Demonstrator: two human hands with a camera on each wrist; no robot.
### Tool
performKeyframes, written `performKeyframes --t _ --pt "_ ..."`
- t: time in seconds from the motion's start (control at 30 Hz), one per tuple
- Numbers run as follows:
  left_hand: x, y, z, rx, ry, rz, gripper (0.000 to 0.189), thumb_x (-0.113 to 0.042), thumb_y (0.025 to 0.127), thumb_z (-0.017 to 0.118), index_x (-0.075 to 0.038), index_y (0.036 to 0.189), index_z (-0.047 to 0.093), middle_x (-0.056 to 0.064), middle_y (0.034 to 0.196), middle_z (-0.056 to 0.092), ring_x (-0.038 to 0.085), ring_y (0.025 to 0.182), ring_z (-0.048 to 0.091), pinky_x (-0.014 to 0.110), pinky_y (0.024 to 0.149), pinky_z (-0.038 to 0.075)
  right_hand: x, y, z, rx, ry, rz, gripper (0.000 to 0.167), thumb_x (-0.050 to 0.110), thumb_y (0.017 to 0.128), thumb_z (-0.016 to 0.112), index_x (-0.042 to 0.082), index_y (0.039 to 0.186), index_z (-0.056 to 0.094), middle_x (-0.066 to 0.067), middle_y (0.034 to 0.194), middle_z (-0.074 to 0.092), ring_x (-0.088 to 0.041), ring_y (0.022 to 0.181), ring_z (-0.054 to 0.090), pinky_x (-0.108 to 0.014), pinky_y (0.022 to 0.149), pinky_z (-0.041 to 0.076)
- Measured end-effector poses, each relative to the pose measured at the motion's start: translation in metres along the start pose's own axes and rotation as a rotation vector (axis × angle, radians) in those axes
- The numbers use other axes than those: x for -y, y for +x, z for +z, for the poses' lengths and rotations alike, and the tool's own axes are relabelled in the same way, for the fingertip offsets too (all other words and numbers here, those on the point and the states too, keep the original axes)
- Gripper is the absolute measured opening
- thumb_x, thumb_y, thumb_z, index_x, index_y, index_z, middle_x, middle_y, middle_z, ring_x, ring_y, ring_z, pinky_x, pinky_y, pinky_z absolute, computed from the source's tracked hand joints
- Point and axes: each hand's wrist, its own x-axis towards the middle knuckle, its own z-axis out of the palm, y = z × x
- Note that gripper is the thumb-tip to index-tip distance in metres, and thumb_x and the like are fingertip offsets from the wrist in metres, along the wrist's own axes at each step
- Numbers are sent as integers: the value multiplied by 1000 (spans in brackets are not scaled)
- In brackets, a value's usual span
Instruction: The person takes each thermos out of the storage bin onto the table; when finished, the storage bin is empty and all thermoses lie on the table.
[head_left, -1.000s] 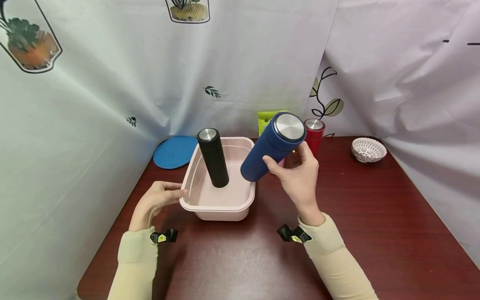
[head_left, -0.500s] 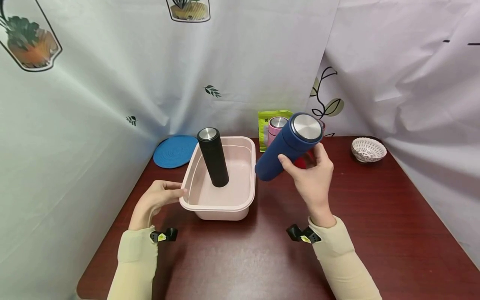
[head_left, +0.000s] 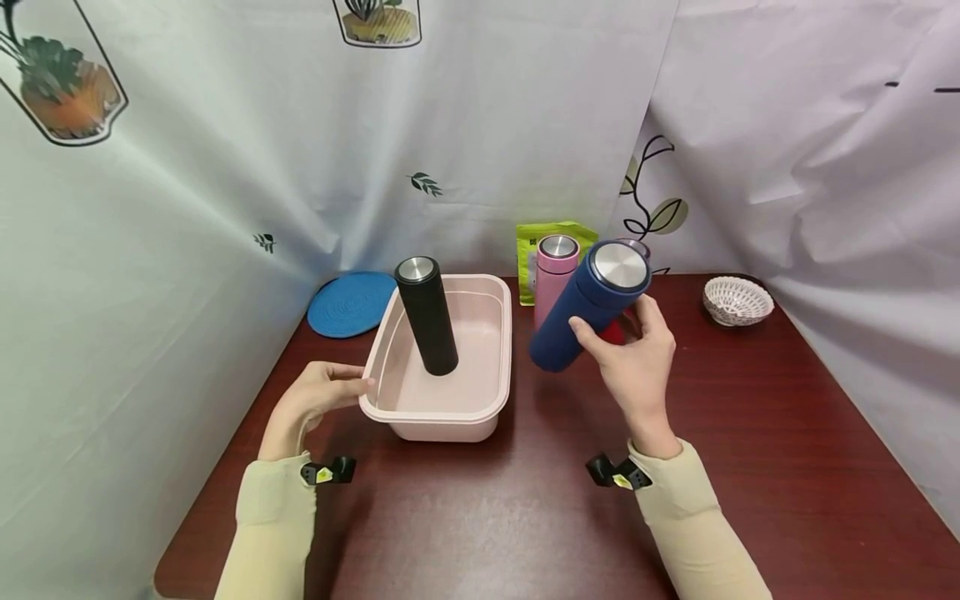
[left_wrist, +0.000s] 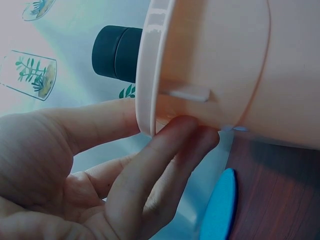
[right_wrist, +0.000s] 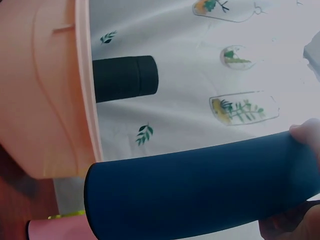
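Note:
A pale pink plastic basin (head_left: 442,429) stands on the table with a black thermos (head_left: 429,321) upright inside it. My left hand (head_left: 311,400) pinches the basin's left rim, thumb on one side and fingers on the other, as the left wrist view shows. In my right hand (head_left: 637,367) is a blue thermos (head_left: 577,321), gripped near its silver-topped lid and tilted, its base toward the basin. It hangs to the right of the basin. Behind it stands a pink thermos (head_left: 553,279), and a red thermos is mostly hidden by the blue one.
A round blue mat (head_left: 348,304) lies behind the basin on the left. At the back, a yellow-green packet (head_left: 527,267) leans by the white curtain. Far right on the dark red table (head_left: 780,433) sits a small white woven bowl (head_left: 737,300).
The right hand has carried the blue thermos rightward from over the basin's right rim, and slightly down lately. The pink thermos has come into sight. The left hand and basin stay put.

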Motion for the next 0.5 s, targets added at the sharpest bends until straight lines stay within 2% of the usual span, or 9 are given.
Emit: performKeyframes --t 0.5 --pt "2 3 -1 15 -11 8 57 -21 91 69 13 133 51 31 131 56 21 100 69 50 99 49 -32 0 -13 -21 -162 58 62 16 72 88 13 129 64 -3 117 64 -13 105 64 -17 89 54"
